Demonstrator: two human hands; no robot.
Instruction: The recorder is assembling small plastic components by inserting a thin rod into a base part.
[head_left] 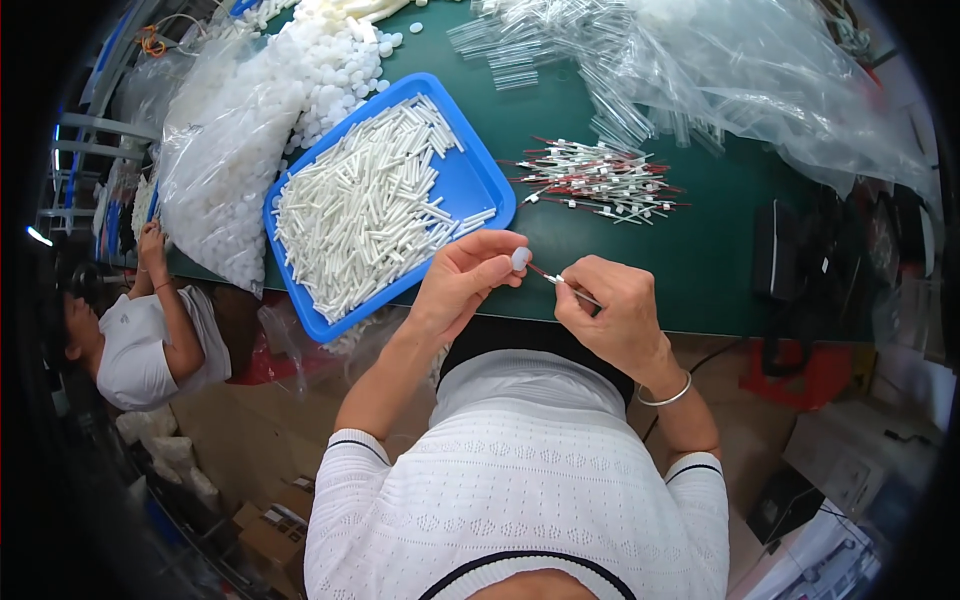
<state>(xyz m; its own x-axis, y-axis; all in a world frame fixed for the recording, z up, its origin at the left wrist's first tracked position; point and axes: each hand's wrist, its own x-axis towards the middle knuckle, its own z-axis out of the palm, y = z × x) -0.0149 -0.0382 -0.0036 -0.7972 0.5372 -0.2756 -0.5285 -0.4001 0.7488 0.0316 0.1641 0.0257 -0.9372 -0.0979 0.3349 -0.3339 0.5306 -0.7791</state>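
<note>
Between the thumb and fingers of my left hand (463, 285) is a small round translucent white cap (520, 259). My right hand (618, 310) pinches a thin red-and-white wire piece (542, 272), whose red end points at the cap and seems to meet it. Whether the wire's tip sits inside the cap is too small to tell. Just beyond both hands stands a blue tray (489, 190) holding many short white rods (365, 190). Right of it, a loose pile of similar red-and-white wire pieces (610, 182) lies on the green table (720, 255).
A clear bag of white caps (225, 180) spills onto the table at the far left. Clear plastic tubes (515, 65) and plastic bags (760, 70) cover the far right. A dark box (775, 250) stands at the right. Another person (160, 335) works at the left.
</note>
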